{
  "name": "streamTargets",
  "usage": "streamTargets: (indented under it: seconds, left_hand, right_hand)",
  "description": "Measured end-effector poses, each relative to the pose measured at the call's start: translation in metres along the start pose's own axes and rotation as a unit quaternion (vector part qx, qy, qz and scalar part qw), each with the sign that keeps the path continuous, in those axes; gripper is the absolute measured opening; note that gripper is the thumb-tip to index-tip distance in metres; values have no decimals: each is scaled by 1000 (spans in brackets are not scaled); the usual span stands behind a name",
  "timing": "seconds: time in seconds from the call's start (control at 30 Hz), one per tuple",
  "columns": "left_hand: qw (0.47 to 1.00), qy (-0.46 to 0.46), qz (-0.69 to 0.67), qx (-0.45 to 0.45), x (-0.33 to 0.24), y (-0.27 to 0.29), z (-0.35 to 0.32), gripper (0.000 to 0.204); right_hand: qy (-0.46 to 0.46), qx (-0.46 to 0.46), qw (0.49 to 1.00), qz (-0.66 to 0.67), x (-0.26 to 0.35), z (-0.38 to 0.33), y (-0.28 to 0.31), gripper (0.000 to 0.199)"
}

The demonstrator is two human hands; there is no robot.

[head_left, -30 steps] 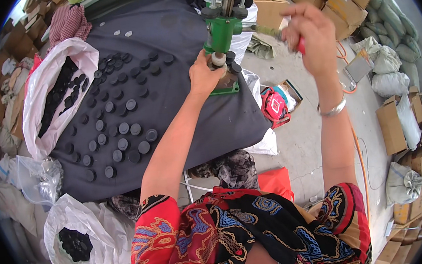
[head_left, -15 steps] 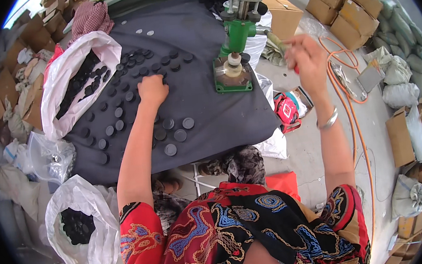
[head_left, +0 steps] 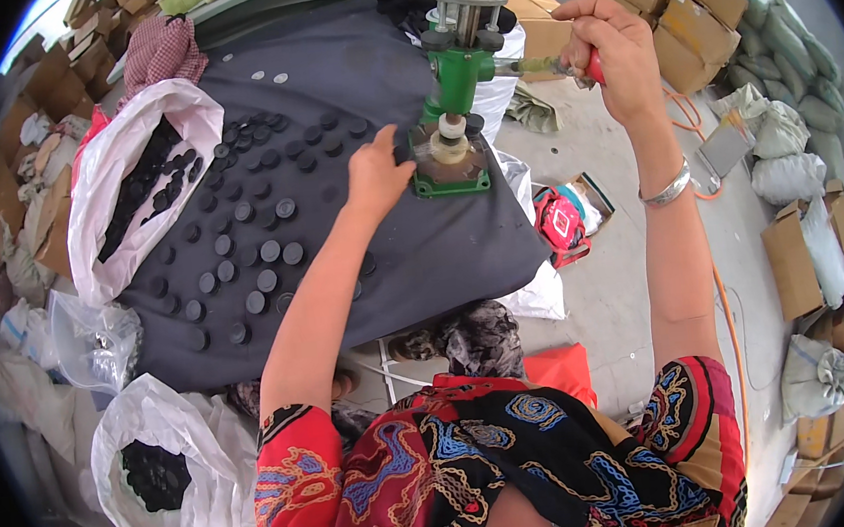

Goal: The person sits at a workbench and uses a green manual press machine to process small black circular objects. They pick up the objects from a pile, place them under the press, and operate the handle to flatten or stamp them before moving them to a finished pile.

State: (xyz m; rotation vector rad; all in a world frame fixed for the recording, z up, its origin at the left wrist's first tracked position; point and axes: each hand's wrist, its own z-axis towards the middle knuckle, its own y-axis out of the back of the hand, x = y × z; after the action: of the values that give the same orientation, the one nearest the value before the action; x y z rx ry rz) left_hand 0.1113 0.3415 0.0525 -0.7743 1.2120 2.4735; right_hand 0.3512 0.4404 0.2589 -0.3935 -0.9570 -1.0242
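Head view, left to right. White plastic bag of dark pieces (head_left: 155, 478), low left, beside the dark cloth-covered tabletop (head_left: 441, 252). Second white plastic bag of black discs (head_left: 134, 188), lying open on the tabletop's left part. Loose round black caps (head_left: 240, 249), spread in rows across the cloth. Left hand (head_left: 374, 172): fingers curled, tips pinching a small dark piece at the base of the green hand press (head_left: 454, 110); half a second ago it lay among the caps, further left. Right hand (head_left: 614, 51): closed around the press's red-tipped lever handle (head_left: 565, 65), raised higher than before. Cardboard boxes (head_left: 691, 9) and filled sacks (head_left: 795, 171), right. Press top cut off; pinched piece hard to make out.
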Motion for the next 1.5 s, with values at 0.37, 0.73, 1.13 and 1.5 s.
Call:
streamTargets:
  seconds: [0.37,0.73,1.13,1.5]
  left_hand:
    - [999,35,-24,-28,-31,-51,25,66]
    - [986,115,-124,-7,-36,-61,28,79]
    - [987,100,-124,-24,-28,-58,30,78]
    - [983,75,97,136,4,122,-50,33]
  right_hand:
    - [18,-2,1000,-5,1,-2,-2,21]
    - [-8,-22,999,-44,-4,-39,-11,23]
    - [44,-29,995,-90,-20,-61,-16,17]
    - [110,-29,982,-151,-66,-116,-21,13]
